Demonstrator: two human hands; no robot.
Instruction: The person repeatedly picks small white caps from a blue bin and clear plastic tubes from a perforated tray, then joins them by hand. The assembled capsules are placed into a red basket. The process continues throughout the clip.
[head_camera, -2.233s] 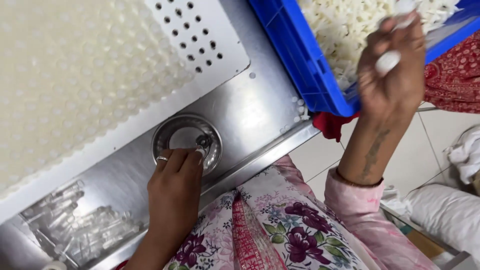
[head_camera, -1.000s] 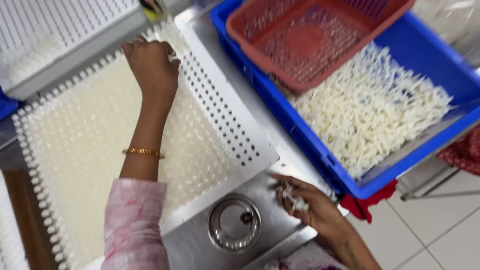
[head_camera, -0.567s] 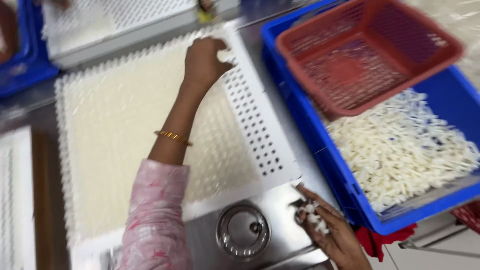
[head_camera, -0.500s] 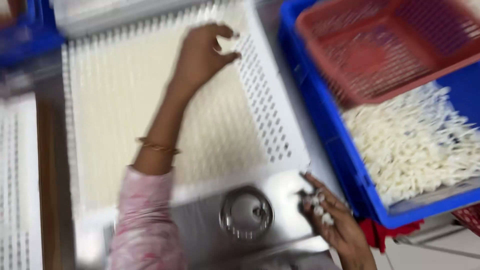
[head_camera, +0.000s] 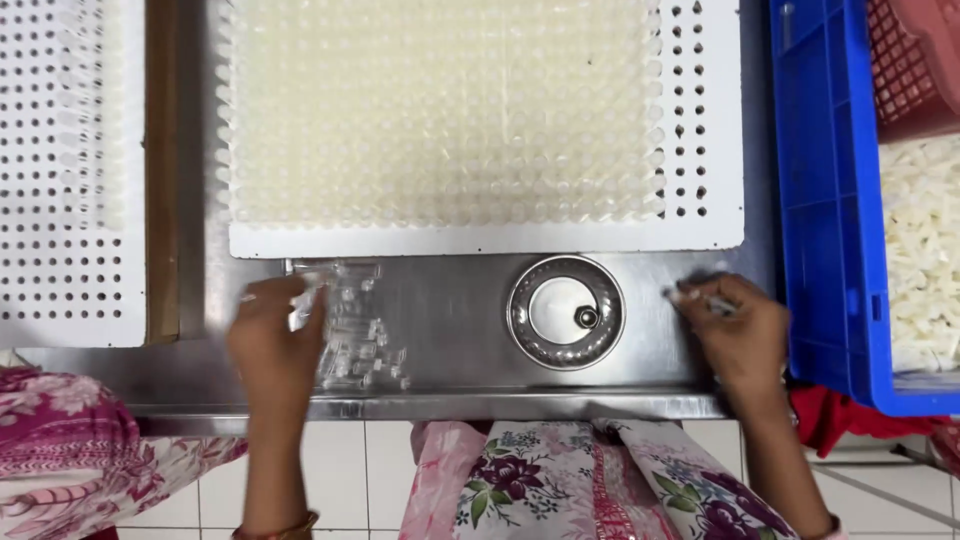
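Having left the perforated tray (head_camera: 480, 240), left hand (head_camera: 275, 340) now grasps clear tubes (head_camera: 355, 335) at 9 o'clock of steel dish (head_camera: 565, 312); right hand (head_camera: 735, 335) pinches small white pieces (head_camera: 700, 298) at 3.

Perforated tray (head_camera: 480, 240) behind round dish (head_camera: 565, 311), clear tubes (head_camera: 355, 335) left, crate (head_camera: 825, 200) right.

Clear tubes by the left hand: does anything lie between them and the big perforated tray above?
Nothing visible does. The clear tubes lie loose on the steel table at the left hand, just below the perforated tray; only bare steel separates them.
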